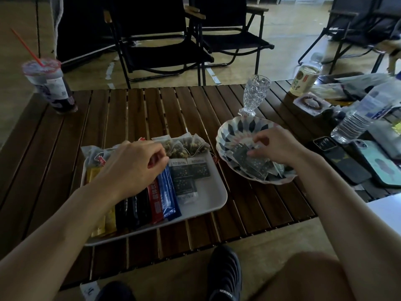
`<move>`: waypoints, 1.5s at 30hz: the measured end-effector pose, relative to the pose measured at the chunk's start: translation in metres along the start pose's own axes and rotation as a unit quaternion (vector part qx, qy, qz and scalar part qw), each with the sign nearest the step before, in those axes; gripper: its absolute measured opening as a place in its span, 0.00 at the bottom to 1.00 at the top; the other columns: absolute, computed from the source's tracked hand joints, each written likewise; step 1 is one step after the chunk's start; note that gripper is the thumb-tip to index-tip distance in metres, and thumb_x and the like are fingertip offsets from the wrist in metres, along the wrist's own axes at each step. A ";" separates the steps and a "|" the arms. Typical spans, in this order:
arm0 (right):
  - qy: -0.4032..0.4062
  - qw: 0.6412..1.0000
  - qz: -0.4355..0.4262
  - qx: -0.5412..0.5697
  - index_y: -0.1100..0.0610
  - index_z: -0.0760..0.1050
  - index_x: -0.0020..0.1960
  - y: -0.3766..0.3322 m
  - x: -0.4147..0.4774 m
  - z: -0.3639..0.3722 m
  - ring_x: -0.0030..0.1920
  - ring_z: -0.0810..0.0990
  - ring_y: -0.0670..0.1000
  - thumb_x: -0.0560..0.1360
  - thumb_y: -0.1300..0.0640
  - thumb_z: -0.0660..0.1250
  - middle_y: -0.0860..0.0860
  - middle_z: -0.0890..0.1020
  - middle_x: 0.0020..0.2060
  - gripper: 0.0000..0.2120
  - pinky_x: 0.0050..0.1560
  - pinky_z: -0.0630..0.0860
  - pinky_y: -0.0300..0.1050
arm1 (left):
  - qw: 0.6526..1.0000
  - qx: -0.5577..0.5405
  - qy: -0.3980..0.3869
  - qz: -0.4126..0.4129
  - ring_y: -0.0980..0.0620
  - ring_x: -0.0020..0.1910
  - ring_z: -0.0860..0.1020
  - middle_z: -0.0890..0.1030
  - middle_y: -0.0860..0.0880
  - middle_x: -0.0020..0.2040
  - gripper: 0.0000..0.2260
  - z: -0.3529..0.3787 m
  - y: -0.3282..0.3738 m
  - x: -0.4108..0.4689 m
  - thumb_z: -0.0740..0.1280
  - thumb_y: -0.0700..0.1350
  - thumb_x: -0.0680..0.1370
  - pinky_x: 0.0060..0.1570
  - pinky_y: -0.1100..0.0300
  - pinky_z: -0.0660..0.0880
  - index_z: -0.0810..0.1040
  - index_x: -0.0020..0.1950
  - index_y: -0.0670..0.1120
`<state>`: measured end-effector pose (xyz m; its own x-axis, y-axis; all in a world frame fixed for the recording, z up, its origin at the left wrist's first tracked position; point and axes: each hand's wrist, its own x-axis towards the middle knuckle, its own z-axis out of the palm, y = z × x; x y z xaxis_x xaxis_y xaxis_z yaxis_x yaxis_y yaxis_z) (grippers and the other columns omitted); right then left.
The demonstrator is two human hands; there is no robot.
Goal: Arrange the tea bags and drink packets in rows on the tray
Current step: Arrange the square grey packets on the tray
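Two containers: the tray (217,200) holds rowed stick packets (165,196), tea bags (186,146) and three dark sachets (184,172); the bowl (225,135) holds loose sachets (256,166). My right grip (280,146) pinches one. My left grip (130,170) curls over the sticks; clamped or not, I cannot tell.

Black shoe (224,275) strap: "FASHION". Drink packets (167,192): print too blurred.

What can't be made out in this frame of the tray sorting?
Head view only.
- Stick packets' upper ends: covered by the left hand.
- Whether the right hand pinches a dark packet in the bowl: its own fingers hide that.
- Print on any packet: too small and dim.
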<state>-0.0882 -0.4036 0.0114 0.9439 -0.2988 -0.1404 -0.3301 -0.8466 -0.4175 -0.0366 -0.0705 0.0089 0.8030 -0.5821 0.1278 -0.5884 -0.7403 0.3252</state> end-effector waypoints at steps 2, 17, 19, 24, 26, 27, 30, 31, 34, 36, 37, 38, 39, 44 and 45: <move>0.047 0.999 -0.015 0.008 0.56 0.82 0.58 0.000 0.000 -0.001 0.45 0.75 0.47 0.70 0.50 0.77 0.52 0.80 0.48 0.19 0.39 0.67 0.38 | 1.000 -0.004 0.001 -0.001 0.57 0.43 0.76 0.75 0.59 0.45 0.07 -0.001 -0.002 -0.001 0.60 0.59 0.77 0.57 0.53 0.70 0.72 0.47 0.58; 0.180 0.974 -0.106 0.086 0.55 0.83 0.51 -0.025 0.005 -0.002 0.39 0.78 0.41 0.76 0.55 0.71 0.46 0.81 0.43 0.06 0.37 0.70 0.32 | 1.000 0.005 0.017 -0.011 0.58 0.43 0.76 0.78 0.58 0.46 0.08 -0.014 -0.019 -0.016 0.62 0.57 0.79 0.53 0.57 0.67 0.76 0.48 0.55; 0.139 0.971 -0.142 0.130 0.54 0.82 0.53 -0.037 0.003 -0.003 0.44 0.82 0.46 0.76 0.56 0.70 0.47 0.83 0.45 0.06 0.42 0.78 0.38 | 1.000 0.002 0.010 -0.016 0.58 0.43 0.76 0.77 0.59 0.45 0.09 -0.015 -0.022 -0.018 0.61 0.58 0.78 0.55 0.55 0.70 0.76 0.48 0.55; -0.088 0.966 -0.222 0.097 0.49 0.82 0.49 -0.071 -0.011 0.012 0.47 0.81 0.42 0.75 0.55 0.71 0.42 0.82 0.44 0.04 0.46 0.79 0.37 | 0.999 -0.010 -0.001 -0.032 0.57 0.42 0.77 0.78 0.59 0.44 0.11 -0.021 -0.026 -0.023 0.59 0.61 0.77 0.56 0.46 0.74 0.75 0.47 0.57; -0.135 0.960 -0.244 0.038 0.47 0.82 0.49 -0.079 -0.014 0.025 0.45 0.78 0.34 0.75 0.54 0.71 0.37 0.79 0.42 0.04 0.42 0.73 0.29 | 0.999 -0.016 0.000 -0.030 0.59 0.42 0.77 0.79 0.58 0.45 0.10 -0.022 -0.026 -0.024 0.60 0.59 0.77 0.56 0.48 0.74 0.76 0.47 0.55; -0.144 0.958 -0.247 0.024 0.47 0.82 0.49 -0.081 -0.013 0.031 0.44 0.77 0.30 0.76 0.54 0.70 0.36 0.79 0.41 0.04 0.41 0.71 0.27 | 0.999 -0.020 -0.001 -0.030 0.59 0.42 0.77 0.79 0.58 0.45 0.10 -0.023 -0.026 -0.025 0.60 0.58 0.77 0.55 0.49 0.74 0.76 0.47 0.55; -0.145 0.959 -0.242 0.015 0.48 0.84 0.50 -0.084 -0.008 0.043 0.44 0.76 0.33 0.75 0.52 0.72 0.37 0.79 0.44 0.05 0.42 0.68 0.27 | 0.999 -0.024 -0.004 -0.029 0.59 0.40 0.77 0.79 0.57 0.44 0.09 -0.024 -0.027 -0.026 0.60 0.58 0.77 0.52 0.50 0.75 0.75 0.46 0.56; -0.136 0.960 -0.245 0.012 0.48 0.84 0.50 -0.084 -0.006 0.045 0.45 0.76 0.34 0.74 0.52 0.73 0.38 0.80 0.45 0.05 0.43 0.67 0.28 | 0.999 -0.024 -0.004 -0.029 0.59 0.40 0.77 0.79 0.57 0.44 0.09 -0.024 -0.028 -0.027 0.59 0.59 0.77 0.52 0.50 0.76 0.75 0.45 0.56; -0.111 0.959 -0.262 0.001 0.49 0.85 0.50 -0.085 -0.002 0.050 0.47 0.75 0.37 0.72 0.52 0.74 0.41 0.80 0.47 0.07 0.48 0.70 0.35 | 0.999 -0.022 -0.006 -0.030 0.58 0.41 0.77 0.79 0.57 0.44 0.10 -0.024 -0.029 -0.026 0.59 0.58 0.77 0.53 0.50 0.76 0.76 0.46 0.55; -0.109 0.960 -0.260 0.005 0.49 0.85 0.51 -0.085 -0.001 0.052 0.47 0.75 0.38 0.72 0.52 0.75 0.41 0.80 0.47 0.08 0.49 0.71 0.37 | 0.999 -0.023 -0.008 -0.033 0.58 0.41 0.78 0.79 0.57 0.44 0.10 -0.023 -0.029 -0.025 0.60 0.58 0.77 0.52 0.50 0.76 0.76 0.46 0.54; -0.115 0.960 -0.254 0.006 0.49 0.85 0.51 -0.085 -0.001 0.053 0.48 0.75 0.38 0.72 0.52 0.75 0.41 0.80 0.47 0.08 0.50 0.71 0.37 | 0.999 -0.025 -0.009 -0.033 0.58 0.41 0.78 0.79 0.57 0.44 0.10 -0.023 -0.030 -0.025 0.60 0.58 0.77 0.51 0.50 0.77 0.76 0.46 0.54; -0.122 0.960 -0.251 0.002 0.49 0.85 0.51 -0.084 -0.001 0.054 0.48 0.76 0.40 0.72 0.52 0.75 0.40 0.80 0.47 0.08 0.49 0.71 0.37 | 0.999 -0.026 -0.011 -0.034 0.58 0.41 0.78 0.79 0.57 0.44 0.11 -0.023 -0.030 -0.025 0.60 0.58 0.77 0.51 0.50 0.77 0.76 0.46 0.54; -0.125 0.960 -0.250 -0.004 0.48 0.85 0.51 -0.084 -0.001 0.054 0.48 0.75 0.40 0.72 0.51 0.75 0.40 0.79 0.46 0.08 0.48 0.70 0.35 | 0.999 -0.025 -0.013 -0.034 0.58 0.41 0.78 0.79 0.57 0.44 0.11 -0.023 -0.030 -0.025 0.59 0.59 0.76 0.51 0.50 0.77 0.76 0.46 0.54; -0.126 0.960 -0.251 -0.021 0.48 0.85 0.51 -0.084 -0.002 0.053 0.44 0.73 0.36 0.74 0.53 0.73 0.34 0.75 0.41 0.07 0.44 0.64 0.27 | 0.999 -0.017 -0.021 -0.034 0.56 0.44 0.78 0.79 0.57 0.46 0.13 -0.022 -0.029 -0.024 0.57 0.61 0.76 0.53 0.46 0.77 0.75 0.47 0.55; -0.130 0.958 -0.254 -0.027 0.48 0.84 0.51 -0.084 -0.003 0.053 0.45 0.73 0.38 0.74 0.53 0.73 0.37 0.77 0.42 0.06 0.45 0.65 0.28 | 0.999 -0.017 -0.020 -0.034 0.56 0.44 0.78 0.79 0.57 0.46 0.13 -0.022 -0.029 -0.024 0.57 0.61 0.76 0.53 0.46 0.77 0.75 0.47 0.55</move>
<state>-0.0627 -0.3084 -0.0004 0.9501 0.2717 -0.1531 0.1789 -0.8770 -0.4458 -0.0370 -0.0281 0.0168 0.8363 -0.5442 0.0666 -0.5283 -0.7673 0.3636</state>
